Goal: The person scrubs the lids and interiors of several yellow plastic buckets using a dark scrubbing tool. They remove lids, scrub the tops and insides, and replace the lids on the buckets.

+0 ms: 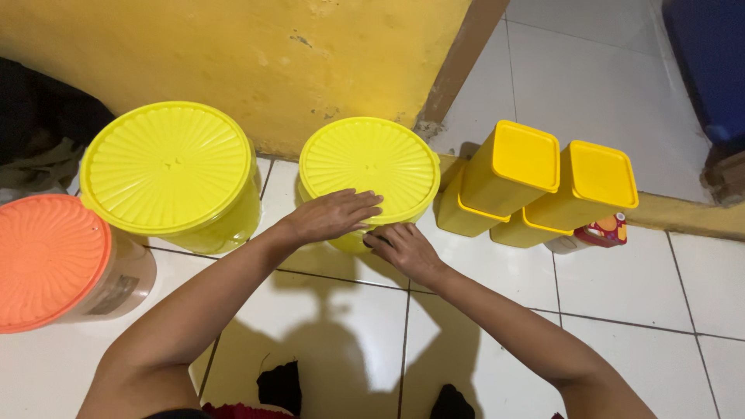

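Note:
A round yellow container with a ribbed yellow lid [372, 159] stands on the white tiled floor by the yellow wall. My left hand [330, 216] lies flat on the near part of that lid, fingers together and stretched out. My right hand [402, 247] is at the container's near rim, just below the lid edge, fingers curled against it. Neither hand lifts anything.
A larger round yellow container [171, 171] stands to the left, and an orange-lidded round tub [46, 260] at the far left. Two tall square yellow canisters [512, 174] [586, 190] stand to the right, with a small colourful packet [601, 231] beside them. Dark cloth lies at the back left.

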